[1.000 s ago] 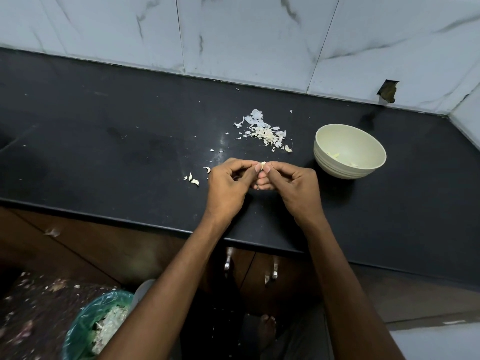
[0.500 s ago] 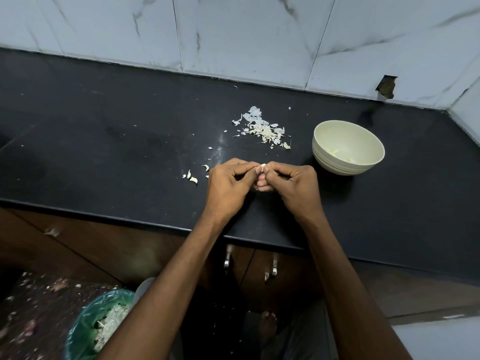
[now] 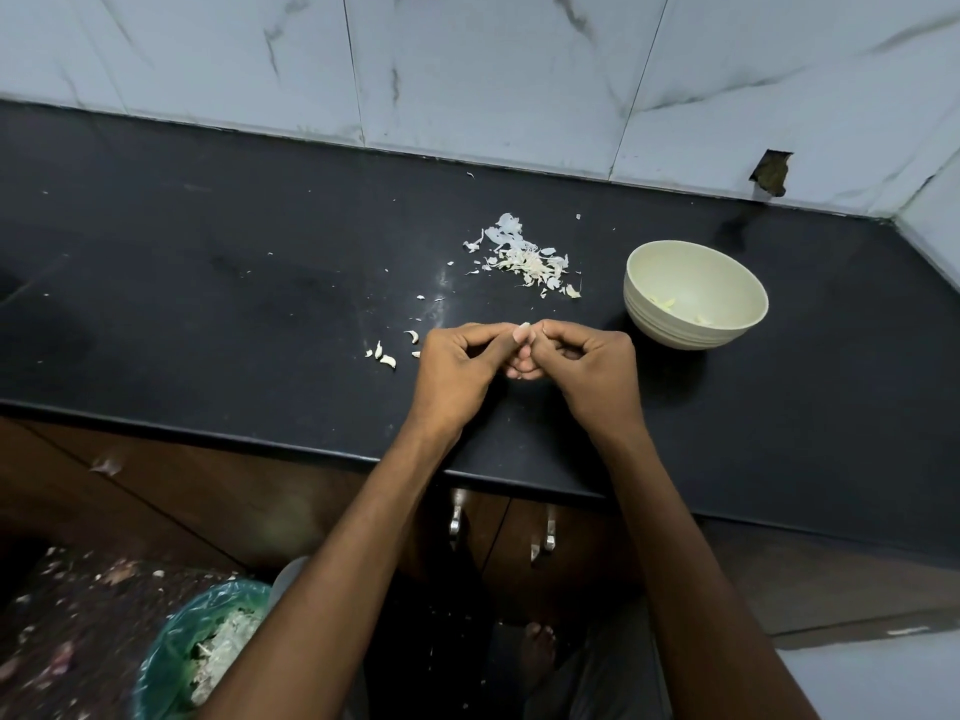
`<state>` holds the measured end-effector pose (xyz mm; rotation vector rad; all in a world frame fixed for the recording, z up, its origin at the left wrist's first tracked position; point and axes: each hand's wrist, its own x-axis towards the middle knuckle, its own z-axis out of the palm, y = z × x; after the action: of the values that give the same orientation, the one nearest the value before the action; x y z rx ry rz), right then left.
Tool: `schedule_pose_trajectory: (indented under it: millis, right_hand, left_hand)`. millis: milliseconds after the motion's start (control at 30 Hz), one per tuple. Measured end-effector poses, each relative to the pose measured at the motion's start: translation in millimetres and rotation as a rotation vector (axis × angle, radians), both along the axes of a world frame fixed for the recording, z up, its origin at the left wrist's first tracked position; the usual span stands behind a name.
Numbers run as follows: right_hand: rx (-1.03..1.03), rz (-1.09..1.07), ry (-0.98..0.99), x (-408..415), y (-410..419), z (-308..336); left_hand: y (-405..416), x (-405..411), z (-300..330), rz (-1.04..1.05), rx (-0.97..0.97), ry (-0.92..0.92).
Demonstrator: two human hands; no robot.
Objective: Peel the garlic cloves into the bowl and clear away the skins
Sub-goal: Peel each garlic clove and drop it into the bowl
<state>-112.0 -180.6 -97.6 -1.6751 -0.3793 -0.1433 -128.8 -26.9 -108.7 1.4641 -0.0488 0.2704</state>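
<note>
Both of my hands meet over the black counter [image 3: 208, 283], fingers curled in toward each other. My left hand [image 3: 457, 371] and right hand [image 3: 592, 371] pinch one garlic clove [image 3: 523, 330] between thumbs and forefingers; only a pale tip of it shows above my nails, the rest is buried under my fingers, so I cannot tell how much skin is on it. A few loose cloves [image 3: 387, 358] lie on the counter just left of my left hand, small and hard to make out as peeled or not. Beyond my hands sits a heap of papery skins [image 3: 524, 259], with stray flakes scattered around it. To the right, near my right hand but apart from it, stands the cream bowl [image 3: 696, 324]; inside I can see only a couple of pale bits, too small to name. Down at the lower left, partly cut off by my forearm, a green-lined bin [image 3: 202, 652] holds pale scraps.
</note>
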Motion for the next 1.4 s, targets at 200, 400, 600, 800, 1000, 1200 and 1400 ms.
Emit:
schedule_pose_trajectory:
  millis: [200,400,600,800,1000,1200,1400]
  right_hand:
    - [-0.077,-0.043,-0.105,1.1,1.3,-4.5]
    - [0.009,-0.036,-0.002,2.5,1.2,-2.9]
    - [-0.035,-0.055,-0.05,2.9,0.8,-4.4]
    - [-0.129,-0.101,-0.147,5.7,2.5,-8.0]
    - [-0.158,-0.095,-0.166,5.5,0.7,-7.6]
    - [-0.162,-0.073,-0.143,2.4,0.8,-6.3]
    - [-0.066,-0.045,-0.047,2.5,1.4,-4.6]
  left_hand:
    - [2.6,0.9,-1.4,-0.026,0.036,-0.003]
    - [2.9,2.0,-4.3,-0.006,0.066,-0.005]
    - [1.5,0.2,0.1,-0.029,0.005,0.022]
    - [0.9,0.8,0.3,0.022,0.003,-0.016]
    - [0.2,1.6,-6.2,0.084,0.132,-0.061]
    - [0.1,-0.3,-5.8,0.133,0.278,-0.069]
    - [-0.8,-2.5,0.9,0.057,0.035,0.024]
